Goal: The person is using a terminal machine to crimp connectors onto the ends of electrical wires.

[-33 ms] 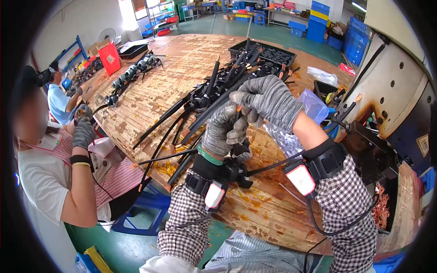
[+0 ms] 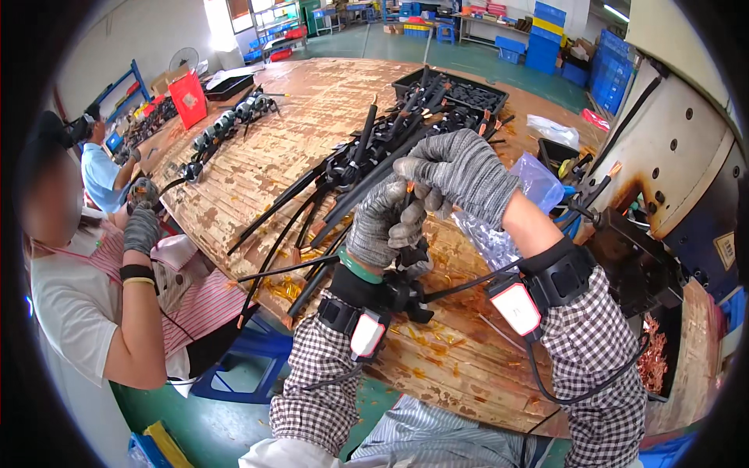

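My left hand [image 2: 376, 222], in a grey knit glove, is closed around a black cable [image 2: 406, 200] whose orange-copper tip pokes up between the fingers. Over it bends my right hand [image 2: 464, 173], gloved alike, its fingers pinched together at that tip; what exactly they grip is hidden. Under my left palm hangs a black moulded part [image 2: 413, 257], and I cannot tell whether it joins the cable. Just beyond my hands lies a pile of thick black cables [image 2: 367, 168] with bare copper ends and black fittings.
A black tray [image 2: 476, 95] of small black parts stands behind the pile. Clear plastic bags [image 2: 538, 183] lie right of my hands, beside a machine [image 2: 663, 171]. Copper scraps [image 2: 654, 355] fill a bin at the right. A co-worker [image 2: 94, 296] sits at the left edge.
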### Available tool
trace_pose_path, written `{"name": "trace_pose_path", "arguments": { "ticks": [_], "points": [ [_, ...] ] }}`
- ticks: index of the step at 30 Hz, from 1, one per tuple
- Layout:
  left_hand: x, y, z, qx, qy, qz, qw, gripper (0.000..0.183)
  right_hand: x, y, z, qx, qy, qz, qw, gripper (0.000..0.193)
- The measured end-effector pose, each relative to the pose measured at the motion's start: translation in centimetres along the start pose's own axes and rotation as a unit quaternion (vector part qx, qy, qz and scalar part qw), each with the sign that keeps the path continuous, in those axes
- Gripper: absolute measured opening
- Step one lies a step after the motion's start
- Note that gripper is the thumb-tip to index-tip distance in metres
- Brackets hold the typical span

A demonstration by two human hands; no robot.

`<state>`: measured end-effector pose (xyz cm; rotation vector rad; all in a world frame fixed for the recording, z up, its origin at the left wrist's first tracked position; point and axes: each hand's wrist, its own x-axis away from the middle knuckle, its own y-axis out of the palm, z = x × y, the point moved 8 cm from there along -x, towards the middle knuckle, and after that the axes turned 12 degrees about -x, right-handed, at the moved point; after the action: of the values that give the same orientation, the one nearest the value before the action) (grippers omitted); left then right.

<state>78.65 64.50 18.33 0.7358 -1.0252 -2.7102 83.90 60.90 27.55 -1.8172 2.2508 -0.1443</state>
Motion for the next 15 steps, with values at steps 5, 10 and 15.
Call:
{"name": "trace_pose_path", "arguments": {
  "ticks": [5,10,15],
  "points": [
    [0.0,-0.4,-0.5,0.020,-0.001,-0.051,0.999,0.025,0.0,0.7,0.2,0.004,-0.004,-0.028,1.000,0.020],
    [1.0,-2.0,-0.7,-0.004,0.012,-0.037,0.999,0.034,0.3,2.3,-0.1,0.023,-0.025,-0.062,0.997,0.020],
    [1.4,-1.7,-0.4,-0.026,0.045,-0.036,0.998,0.040,0.6,2.8,-0.5,0.050,-0.030,-0.067,0.996,0.018]
  ]
}}
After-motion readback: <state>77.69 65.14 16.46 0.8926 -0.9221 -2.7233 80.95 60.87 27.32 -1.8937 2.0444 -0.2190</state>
